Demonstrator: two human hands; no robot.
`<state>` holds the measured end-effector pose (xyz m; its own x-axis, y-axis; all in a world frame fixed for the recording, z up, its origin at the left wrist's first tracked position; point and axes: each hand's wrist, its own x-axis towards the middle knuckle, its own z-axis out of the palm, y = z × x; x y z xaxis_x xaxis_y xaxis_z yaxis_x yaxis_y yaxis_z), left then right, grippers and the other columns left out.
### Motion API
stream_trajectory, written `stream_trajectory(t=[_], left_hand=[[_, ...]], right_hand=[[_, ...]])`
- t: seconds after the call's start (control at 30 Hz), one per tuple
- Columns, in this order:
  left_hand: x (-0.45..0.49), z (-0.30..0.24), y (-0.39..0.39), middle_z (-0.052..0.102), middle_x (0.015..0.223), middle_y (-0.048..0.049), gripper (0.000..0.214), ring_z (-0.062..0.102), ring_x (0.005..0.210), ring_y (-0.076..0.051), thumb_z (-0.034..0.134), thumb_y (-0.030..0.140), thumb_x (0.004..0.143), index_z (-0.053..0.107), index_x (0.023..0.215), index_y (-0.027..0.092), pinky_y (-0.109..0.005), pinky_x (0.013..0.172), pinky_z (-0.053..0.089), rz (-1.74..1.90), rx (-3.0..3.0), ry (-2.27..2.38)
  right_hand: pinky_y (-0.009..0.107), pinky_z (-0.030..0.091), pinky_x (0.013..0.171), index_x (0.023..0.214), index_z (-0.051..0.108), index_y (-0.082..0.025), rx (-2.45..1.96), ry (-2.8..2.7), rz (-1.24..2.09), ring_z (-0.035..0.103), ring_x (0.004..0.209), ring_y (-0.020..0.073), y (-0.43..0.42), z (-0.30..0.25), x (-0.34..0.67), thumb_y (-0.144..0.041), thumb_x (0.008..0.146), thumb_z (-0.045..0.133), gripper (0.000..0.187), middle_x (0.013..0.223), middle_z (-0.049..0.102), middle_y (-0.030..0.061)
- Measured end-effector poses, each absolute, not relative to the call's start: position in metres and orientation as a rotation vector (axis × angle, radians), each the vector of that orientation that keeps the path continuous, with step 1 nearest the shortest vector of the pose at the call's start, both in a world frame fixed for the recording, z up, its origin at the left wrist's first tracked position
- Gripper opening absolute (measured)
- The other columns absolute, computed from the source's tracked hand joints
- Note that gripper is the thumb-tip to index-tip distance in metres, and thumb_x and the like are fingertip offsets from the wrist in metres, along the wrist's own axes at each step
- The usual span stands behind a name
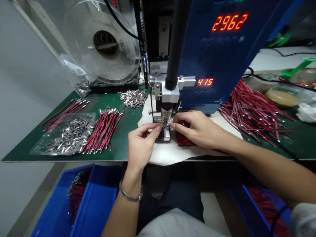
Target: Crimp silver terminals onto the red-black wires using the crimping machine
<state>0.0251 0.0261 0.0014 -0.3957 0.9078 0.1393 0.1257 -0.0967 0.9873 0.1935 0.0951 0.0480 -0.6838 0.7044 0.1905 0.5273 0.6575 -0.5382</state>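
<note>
My left hand [142, 143] is closed in a pinch just left of the spring-wrapped tip [166, 117] of a bench machine. On the other side, my right hand [197, 128] pinches with thumb and forefinger close to the same tip. Whatever lies between the fingers of either hand is too small and too covered to make out. Below the tip sits a small metal block [167, 134]. A bundle of short red wires [184, 139] lies partly under my right hand on a white sheet [170, 158].
Left on the green tabletop [27, 143] are a bundle of red-and-black wires [103, 131], a plastic bag of metal pieces [71, 135] and a loose metal heap [134, 98]. A large wire pile [249, 108] lies right of the blue machine housing [209, 59]. Blue bins [98, 194] stand below.
</note>
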Motion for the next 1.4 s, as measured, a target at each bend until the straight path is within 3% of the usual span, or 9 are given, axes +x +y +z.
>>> stream_trajectory(t=[0.67,1.0,1.4], left_hand=[[0.025,0.003,0.025,0.069,0.072,-0.0027,0.019,0.055,0.062,-0.010,0.074,0.036,0.072,0.076,0.081,0.020,-0.020,0.057,0.041,1.524,1.137,1.563],[0.023,0.004,0.026,0.067,0.070,-0.0024,0.022,0.047,0.056,-0.009,0.073,0.037,0.072,0.075,0.081,0.017,-0.021,0.051,0.035,1.517,1.147,1.512],[0.023,0.005,0.026,0.065,0.065,-0.0011,0.022,0.040,0.052,-0.008,0.074,0.037,0.071,0.075,0.079,0.016,-0.021,0.048,0.031,1.489,1.143,1.528]], right_hand=[[0.022,0.033,0.056,0.079,0.067,-0.014,-0.940,-2.488,0.565,0.052,0.058,0.0093,0.097,0.047,0.195,-0.025,0.088,0.054,0.019,0.069,0.065,0.0002],[0.023,0.042,0.070,0.089,0.069,-0.012,-0.600,-2.604,0.540,0.061,0.076,0.0142,0.107,0.047,0.203,-0.020,0.089,0.054,0.016,0.085,0.069,0.0067],[0.022,0.046,0.069,0.090,0.070,-0.012,-0.549,-2.545,0.566,0.063,0.074,0.0131,0.106,0.048,0.203,-0.013,0.084,0.057,0.015,0.084,0.070,0.0061]])
